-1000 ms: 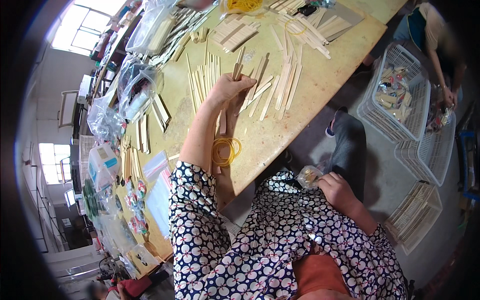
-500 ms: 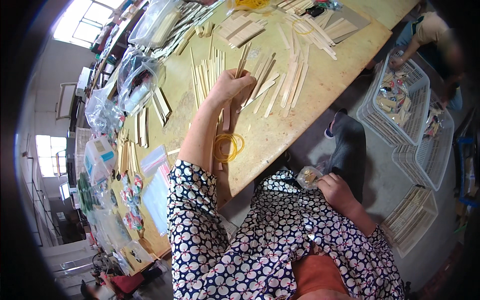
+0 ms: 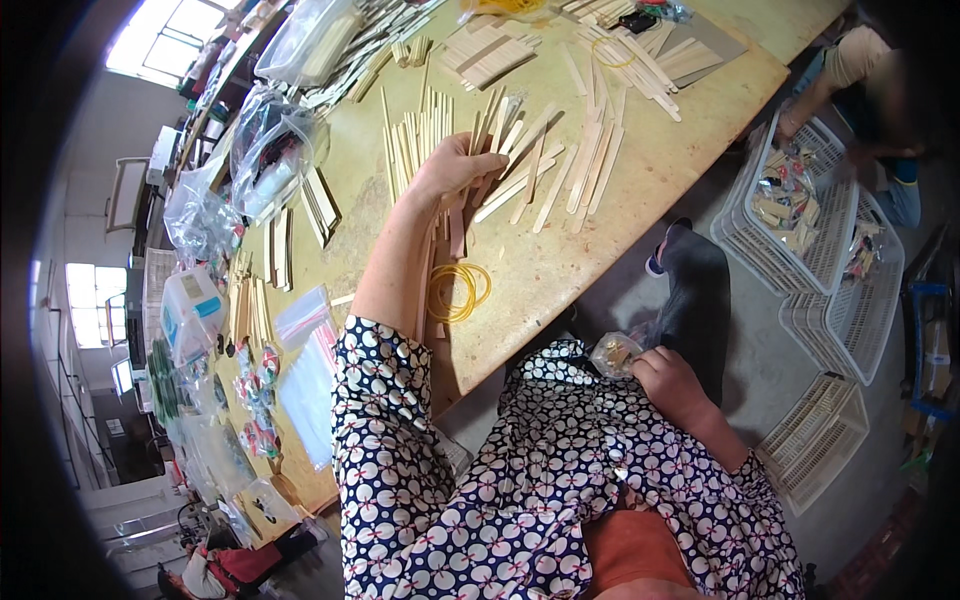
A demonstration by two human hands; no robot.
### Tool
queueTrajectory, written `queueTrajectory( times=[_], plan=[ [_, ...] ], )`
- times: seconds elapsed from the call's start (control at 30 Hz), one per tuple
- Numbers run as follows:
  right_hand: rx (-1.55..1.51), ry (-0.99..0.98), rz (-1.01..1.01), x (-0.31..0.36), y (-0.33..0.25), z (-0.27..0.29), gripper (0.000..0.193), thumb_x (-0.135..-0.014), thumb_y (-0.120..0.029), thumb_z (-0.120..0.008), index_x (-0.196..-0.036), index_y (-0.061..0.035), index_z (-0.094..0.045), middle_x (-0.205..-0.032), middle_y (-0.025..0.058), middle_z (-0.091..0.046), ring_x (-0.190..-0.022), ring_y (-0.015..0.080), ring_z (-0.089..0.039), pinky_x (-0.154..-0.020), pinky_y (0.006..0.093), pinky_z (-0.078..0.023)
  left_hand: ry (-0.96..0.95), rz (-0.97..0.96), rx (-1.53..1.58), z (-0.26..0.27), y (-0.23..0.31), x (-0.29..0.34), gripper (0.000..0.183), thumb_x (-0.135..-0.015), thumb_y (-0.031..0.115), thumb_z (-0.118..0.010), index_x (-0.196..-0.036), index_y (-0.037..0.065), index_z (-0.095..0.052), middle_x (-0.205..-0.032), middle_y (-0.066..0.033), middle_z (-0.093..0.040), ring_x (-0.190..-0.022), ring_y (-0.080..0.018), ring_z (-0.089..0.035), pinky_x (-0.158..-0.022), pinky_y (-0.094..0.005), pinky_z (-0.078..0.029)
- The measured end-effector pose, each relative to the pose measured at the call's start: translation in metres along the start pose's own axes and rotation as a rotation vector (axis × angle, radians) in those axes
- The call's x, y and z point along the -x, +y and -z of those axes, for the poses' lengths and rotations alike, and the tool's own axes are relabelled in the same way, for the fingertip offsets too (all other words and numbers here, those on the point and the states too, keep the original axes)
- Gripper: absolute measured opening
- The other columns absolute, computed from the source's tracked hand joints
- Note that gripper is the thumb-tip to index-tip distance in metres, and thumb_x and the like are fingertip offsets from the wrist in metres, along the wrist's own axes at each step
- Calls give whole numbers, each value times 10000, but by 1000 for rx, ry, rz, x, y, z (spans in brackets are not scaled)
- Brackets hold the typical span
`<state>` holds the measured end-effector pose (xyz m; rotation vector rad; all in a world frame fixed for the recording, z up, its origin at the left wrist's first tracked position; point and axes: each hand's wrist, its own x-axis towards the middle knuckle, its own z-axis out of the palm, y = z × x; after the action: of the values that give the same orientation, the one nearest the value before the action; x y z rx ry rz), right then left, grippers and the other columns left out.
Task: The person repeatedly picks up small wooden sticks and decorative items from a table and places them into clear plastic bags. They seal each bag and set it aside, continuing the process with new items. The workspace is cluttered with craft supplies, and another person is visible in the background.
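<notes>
Wooden sticks [image 3: 487, 116] between left fingers [image 3: 489, 163]

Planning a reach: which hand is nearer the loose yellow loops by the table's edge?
Left. The left hand, gripping sticks, is beyond the loops over the table; the right hand is farther, to their right, holding a clear bag.

And nothing legible right now: blue patch [image 3: 207, 308] on white box [image 3: 178, 318], well left of left hand [image 3: 455, 172], too small and blurred for reading letters.
</notes>
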<state>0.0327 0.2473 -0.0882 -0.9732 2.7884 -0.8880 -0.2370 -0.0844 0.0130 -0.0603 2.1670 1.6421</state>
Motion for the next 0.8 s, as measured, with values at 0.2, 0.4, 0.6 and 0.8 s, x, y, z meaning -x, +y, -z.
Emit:
queueTrajectory(
  times=[0.2, 0.4, 0.6, 0.8],
  plan=[
    [2, -8, -5, -1, 0, 1, 150, -806, -130, -556, -907, -73, -650, -871, 67, -615, -852, 255, -596, -732, 363, -494, 48, 17, 0, -4, 4, 5, 165, -933, 199, -711, -880, 57, -647, -762, 6, -612, -658, -65, -529, -570, -211, -403],
    [-6, -10, -3, -2, 0, 1, 132, -811, -135, -551, -888, -72, -637, -865, 75, -613, -850, 264, -600, -735, 369, -496, 201, -151, -391, -7, 17, 3, 311, -1012, 326, -577, -901, 46, -654, -743, 1, -596, -707, -89, -546, -641, -256, -443],
    [-30, 0, 9, -2, 0, 2, 119, -801, -117, -552, -878, -62, -624, -862, 86, -607, -845, 270, -598, -735, 373, -494, 201, -184, -415, -35, 23, 1, 313, -941, 336, -662, -979, 26, -684, -738, -11, -615, -686, -126, -567, -645, -299, -477],
    [-35, 4, 33, 0, 0, 0, 123, -795, -109, -550, -878, -49, -619, -861, 89, -599, -838, 267, -592, -731, 372, -488, 271, -230, -779, -46, 22, -15, 283, -821, 259, -752, -933, 1, -722, -789, -166, -720, -713, -210, -698, -666, -355, -534]
  ],
)
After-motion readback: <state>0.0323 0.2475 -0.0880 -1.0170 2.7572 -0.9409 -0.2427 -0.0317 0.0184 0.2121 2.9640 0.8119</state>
